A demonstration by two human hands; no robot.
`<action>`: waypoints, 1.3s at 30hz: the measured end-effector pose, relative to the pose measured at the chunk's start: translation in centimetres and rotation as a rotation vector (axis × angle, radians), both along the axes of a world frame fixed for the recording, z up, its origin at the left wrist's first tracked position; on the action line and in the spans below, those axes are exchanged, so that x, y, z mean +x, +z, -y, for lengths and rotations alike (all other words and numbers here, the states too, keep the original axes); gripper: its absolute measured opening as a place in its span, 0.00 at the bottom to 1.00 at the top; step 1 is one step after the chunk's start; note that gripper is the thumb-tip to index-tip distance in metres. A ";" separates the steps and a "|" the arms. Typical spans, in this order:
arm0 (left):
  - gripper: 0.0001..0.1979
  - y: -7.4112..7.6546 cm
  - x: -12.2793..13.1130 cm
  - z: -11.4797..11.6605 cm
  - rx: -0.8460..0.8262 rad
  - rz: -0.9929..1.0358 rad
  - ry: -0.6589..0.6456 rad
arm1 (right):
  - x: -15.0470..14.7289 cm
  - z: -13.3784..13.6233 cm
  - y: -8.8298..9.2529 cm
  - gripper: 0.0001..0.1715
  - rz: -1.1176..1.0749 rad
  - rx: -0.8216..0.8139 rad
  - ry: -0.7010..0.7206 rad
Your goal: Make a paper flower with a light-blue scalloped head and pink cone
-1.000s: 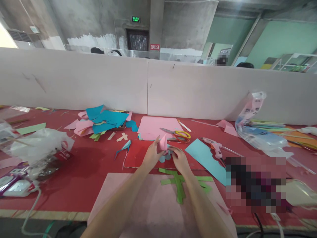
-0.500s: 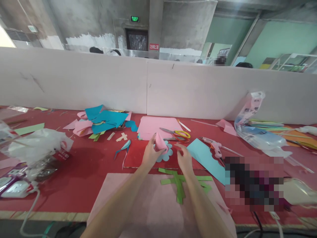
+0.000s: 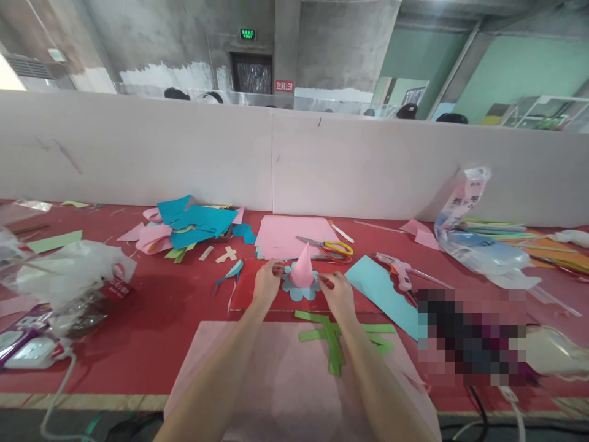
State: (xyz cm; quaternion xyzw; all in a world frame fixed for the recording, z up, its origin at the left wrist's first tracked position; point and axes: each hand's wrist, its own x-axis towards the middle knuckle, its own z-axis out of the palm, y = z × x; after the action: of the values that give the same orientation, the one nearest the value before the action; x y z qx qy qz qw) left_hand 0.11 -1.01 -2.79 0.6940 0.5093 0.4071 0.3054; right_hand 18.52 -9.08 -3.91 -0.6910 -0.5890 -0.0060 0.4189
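A pink paper cone (image 3: pixel 302 269) stands upright, point up, on a light blue scalloped paper flower (image 3: pixel 301 294) over a red board (image 3: pixel 251 294). At the flower's left edge is my left hand (image 3: pixel 267 283), its fingers closed at the petal there. My right hand (image 3: pixel 339 293) is at the right edge, fingertips pinched at a petal. Whether the petals are gripped or only touched is hard to tell. Neither hand touches the cone.
Scissors (image 3: pixel 338 247) rest on pink sheets (image 3: pixel 285 236) behind the board. Green strips (image 3: pixel 334 350) lie in front. A glue gun (image 3: pixel 401 274) and blue paper (image 3: pixel 380 298) are at right, blue scraps (image 3: pixel 202 222) and a plastic bag (image 3: pixel 69 270) at left.
My left hand has let go of the cone and moved left to the flower's edge. The right hand has come in to the right petals. The cone now stands upright.
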 end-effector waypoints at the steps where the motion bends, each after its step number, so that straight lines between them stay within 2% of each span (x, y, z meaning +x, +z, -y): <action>1: 0.11 -0.2 0.0 -0.1 -0.013 -0.025 -0.010 | -0.1 -0.1 -0.1 0.13 0.000 -0.010 0.008; 5: 0.13 -0.7 0.2 -0.1 -0.037 -0.097 -0.042 | -0.2 -0.4 -0.3 0.12 0.008 -0.036 0.016; 15: 0.13 -0.5 0.2 0.3 0.086 -0.231 -0.073 | 0.0 -0.7 -0.6 0.08 0.013 -0.080 0.022; 20: 0.10 -0.3 0.4 0.4 0.102 -0.138 -0.033 | -0.1 -0.4 0.1 0.13 -0.179 -0.023 0.020; 23: 0.11 0.3 0.4 0.5 0.091 -0.058 0.029 | 0.0 0.2 1.1 0.17 -0.297 0.057 -0.076; 28: 0.16 1.3 0.1 1.0 0.060 -0.080 0.170 | 0.9 1.3 2.3 0.18 -0.347 0.157 -0.307; 32: 0.17 1.4 -0.1 1.1 0.058 -0.066 0.198 | 2.2 1.6 3.0 0.18 -0.342 0.216 -0.367; 36: 0.16 1.2 -0.2 1.0 0.066 -0.092 0.208 | 4.0 1.7 3.6 0.19 -0.279 0.199 -0.382; 39: 0.16 1.1 -0.1 1.0 0.090 -0.097 0.220 | 6.2 1.5 3.9 0.18 -0.157 0.096 -0.498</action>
State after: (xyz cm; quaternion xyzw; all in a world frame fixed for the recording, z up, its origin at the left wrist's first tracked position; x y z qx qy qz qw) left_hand -0.04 -1.96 -1.71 0.6659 0.5777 0.4263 0.2027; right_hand 24.77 -10.61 -0.05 -0.7924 -0.3657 -0.0833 0.4810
